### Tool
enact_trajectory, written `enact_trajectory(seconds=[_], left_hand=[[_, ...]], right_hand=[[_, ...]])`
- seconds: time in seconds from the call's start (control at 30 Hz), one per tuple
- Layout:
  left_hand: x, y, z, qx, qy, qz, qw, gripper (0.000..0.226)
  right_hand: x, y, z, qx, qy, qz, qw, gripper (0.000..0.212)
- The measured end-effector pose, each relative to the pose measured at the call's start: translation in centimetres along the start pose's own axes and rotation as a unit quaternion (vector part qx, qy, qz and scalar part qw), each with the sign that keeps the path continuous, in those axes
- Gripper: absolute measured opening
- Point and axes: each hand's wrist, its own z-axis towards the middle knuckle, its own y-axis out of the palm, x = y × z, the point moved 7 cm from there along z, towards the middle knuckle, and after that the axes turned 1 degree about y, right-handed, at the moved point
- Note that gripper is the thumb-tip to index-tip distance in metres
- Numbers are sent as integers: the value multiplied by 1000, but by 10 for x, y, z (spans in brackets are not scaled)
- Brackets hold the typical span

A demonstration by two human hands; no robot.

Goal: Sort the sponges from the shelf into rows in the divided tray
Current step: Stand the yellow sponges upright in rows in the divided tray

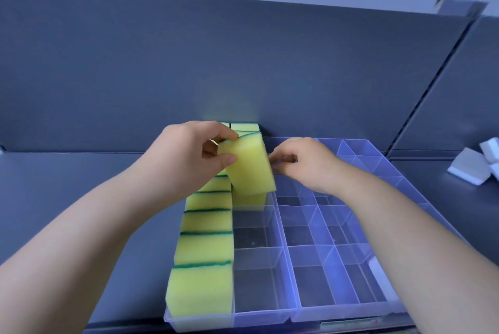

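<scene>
A clear divided tray (286,274) lies on the grey shelf in front of me. Its leftmost column holds a row of yellow sponges with green scouring edges (205,250), standing on edge. My left hand (189,150) pinches one more yellow sponge (249,169) by its upper left corner, tilted above the second column. Under it another yellow sponge (248,198) stands in that column's far part. My right hand (305,163) hovers just right of the held sponge, fingers curled, fingertips close to its edge; whether they touch it I cannot tell.
Several white sponges (471,166) lie on the shelf at the far right. The grey back wall (243,69) rises straight behind the tray. A white object (378,270) shows in the tray's right front compartment.
</scene>
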Motion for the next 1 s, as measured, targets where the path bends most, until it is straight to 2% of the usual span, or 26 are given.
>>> enact_trajectory(seconds=[0.43, 0.53, 0.7, 0.8, 1.0], left_hand=[[14, 8, 10, -48, 70, 113, 990, 28], [19, 15, 11, -51, 101, 114, 987, 29], [22, 25, 10, -74, 129, 129, 980, 31], [21, 30, 8, -98, 124, 147, 976, 33], [10, 53, 3, -182, 139, 268, 936, 32]], right_hand=[[-5, -1, 5, 20, -19, -12, 1000, 7], [-9, -1, 4, 19, -30, -13, 999, 20], [-11, -2, 3, 19, -33, -18, 999, 10], [-10, -1, 3, 23, -27, -8, 999, 15], [-5, 1, 2, 30, -15, -29, 999, 11]])
